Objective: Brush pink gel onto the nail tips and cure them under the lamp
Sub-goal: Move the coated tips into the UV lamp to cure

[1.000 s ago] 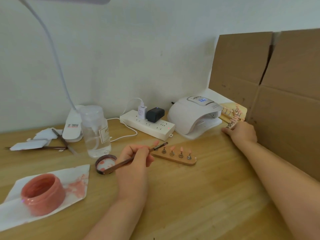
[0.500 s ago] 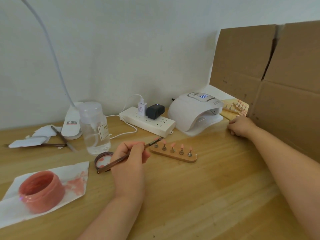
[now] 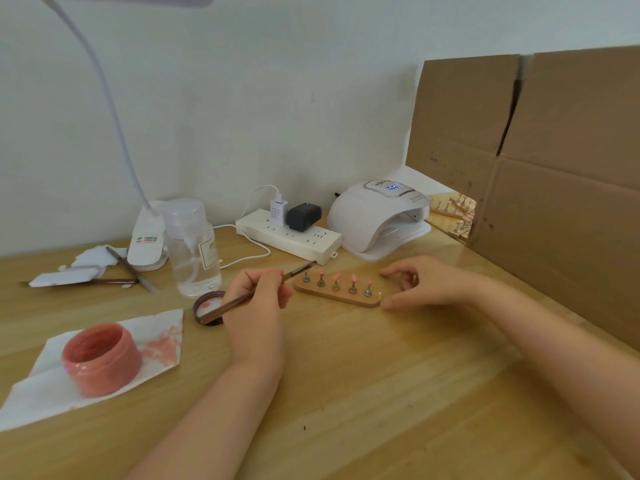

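At the middle of the frame the left hand [image 3: 258, 306] pinches a brush [image 3: 256, 294] between thumb and fingers, the handle slanting down-left over a small lid [image 3: 207, 306] and the bristle end pointing up-right, just beside the left end of a wooden holder [image 3: 337, 295]. The holder lies flat on the table [image 3: 381, 393] and carries five small stands in a row; four bear pink nail tips [image 3: 353, 280], while the leftmost stand's tip cannot be made out. The right hand [image 3: 426, 284] is at the holder's right end with its fingers loosely curled, thumb tip just beside the end; whether it actually grips the wood cannot be told. Behind the holder, right of centre, sits the white curing lamp [image 3: 377, 216], its display lit blue. Further holders with tips [image 3: 453, 211] lie to its right, against a cardboard sheet [image 3: 554, 168]. An open jar of pink gel [image 3: 102, 358] stands on a stained paper [image 3: 162, 344] at lower left. A clear bottle [image 3: 194, 247], a power strip [image 3: 289, 235] with two plugs, and a desk lamp base [image 3: 147, 237] line the wall.
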The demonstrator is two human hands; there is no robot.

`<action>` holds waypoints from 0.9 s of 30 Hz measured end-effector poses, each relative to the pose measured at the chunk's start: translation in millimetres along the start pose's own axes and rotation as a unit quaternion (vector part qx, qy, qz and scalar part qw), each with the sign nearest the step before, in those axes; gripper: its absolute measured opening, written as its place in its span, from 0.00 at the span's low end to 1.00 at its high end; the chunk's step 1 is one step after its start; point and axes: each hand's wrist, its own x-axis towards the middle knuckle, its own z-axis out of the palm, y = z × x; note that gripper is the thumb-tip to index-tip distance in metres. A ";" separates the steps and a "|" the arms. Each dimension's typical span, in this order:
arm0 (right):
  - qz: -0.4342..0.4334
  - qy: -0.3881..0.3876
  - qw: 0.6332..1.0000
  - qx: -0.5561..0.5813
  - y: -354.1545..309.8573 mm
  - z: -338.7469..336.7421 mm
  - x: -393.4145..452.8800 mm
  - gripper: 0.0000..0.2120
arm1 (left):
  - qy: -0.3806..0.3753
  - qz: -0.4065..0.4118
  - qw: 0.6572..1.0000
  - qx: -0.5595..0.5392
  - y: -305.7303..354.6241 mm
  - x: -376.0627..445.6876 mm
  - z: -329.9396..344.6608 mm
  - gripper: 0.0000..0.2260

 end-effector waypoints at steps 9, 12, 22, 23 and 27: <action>-0.005 0.135 0.990 0.040 -19.5 29.0 -5.6 0.16 | -0.013 0.007 1.000 0.002 -1.0 0.1 -2.1 0.09; -0.004 0.118 0.992 0.038 -23.3 29.8 -5.0 0.23 | -0.019 0.008 1.000 0.001 -2.4 1.1 -1.4 0.09; -0.022 0.210 0.967 0.145 4.7 14.7 -32.6 0.13 | -0.008 -0.041 0.996 -0.081 -3.0 4.2 -2.2 0.11; -0.013 0.227 0.963 0.146 14.7 7.5 -40.0 0.12 | -0.006 -0.046 0.995 -0.090 -3.0 4.4 -1.7 0.12; 0.062 0.306 0.943 0.112 52.6 -12.9 -57.4 0.13 | -0.007 -0.064 0.991 -0.114 -4.8 4.5 0.5 0.12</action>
